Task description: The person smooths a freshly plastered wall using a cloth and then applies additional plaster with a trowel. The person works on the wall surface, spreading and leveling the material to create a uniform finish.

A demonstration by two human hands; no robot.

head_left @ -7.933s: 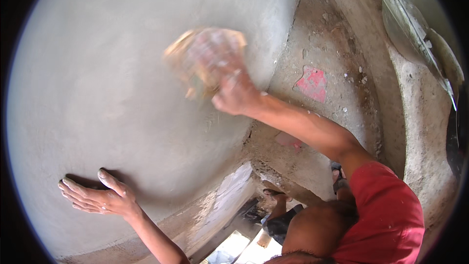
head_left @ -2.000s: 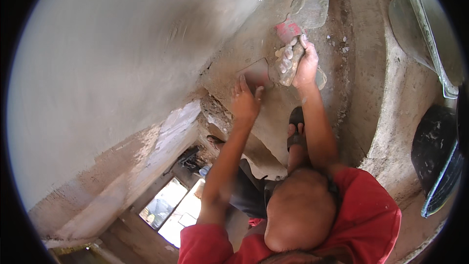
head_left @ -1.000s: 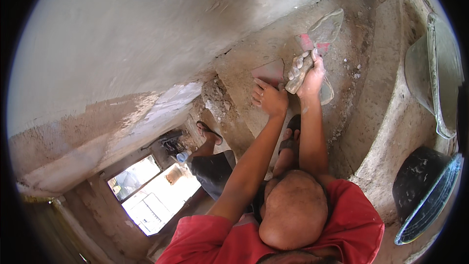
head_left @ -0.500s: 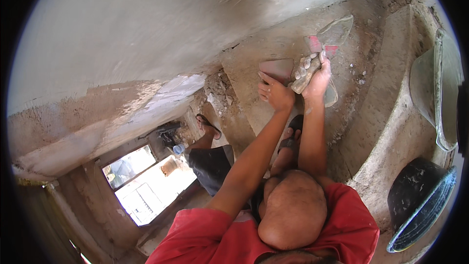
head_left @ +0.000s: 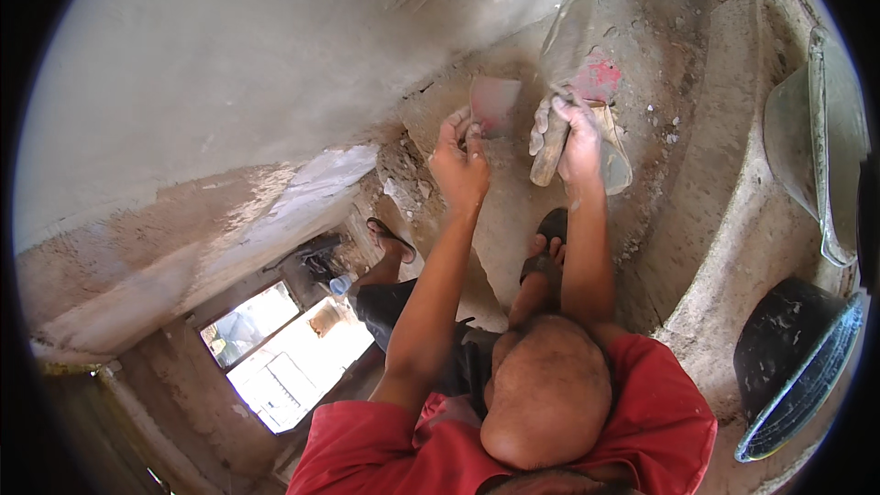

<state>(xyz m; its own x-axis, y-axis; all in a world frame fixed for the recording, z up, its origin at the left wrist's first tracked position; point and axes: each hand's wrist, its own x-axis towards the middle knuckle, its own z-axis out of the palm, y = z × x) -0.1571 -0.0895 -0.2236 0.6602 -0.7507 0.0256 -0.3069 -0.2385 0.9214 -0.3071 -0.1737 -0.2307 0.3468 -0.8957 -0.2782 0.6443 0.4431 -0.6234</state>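
My right hand [head_left: 577, 133] grips a trowel by its worn wooden handle [head_left: 548, 154]. The trowel's grey, mortar-smeared blade [head_left: 568, 32] points up toward the wall, slightly blurred. Left of it, my left hand [head_left: 461, 165] pinches a thin, four-sided reddish-grey sheet [head_left: 496, 103] by its lower left edge; its material is unclear. The sheet and the trowel are apart. Beyond my right hand a bright pink-red patch [head_left: 600, 75] marks the ground. Partly behind my right wrist lies a pale, flat, thin-edged thing [head_left: 617, 160] whose kind I cannot make out.
A grey plastered wall [head_left: 275, 55] rises ahead and to the left. At the right stand a pale tub [head_left: 793, 137] and a black basin [head_left: 788, 339]. Rubble [head_left: 403, 188] lies by the wall's foot, near my sandalled foot [head_left: 390, 236]. A bright window opening [head_left: 289, 357] is at lower left.
My left hand has moved left and now lifts the reddish-grey sheet, which was lower beside it. The trowel in my right hand has swung its blade from the upper right to nearly straight up.
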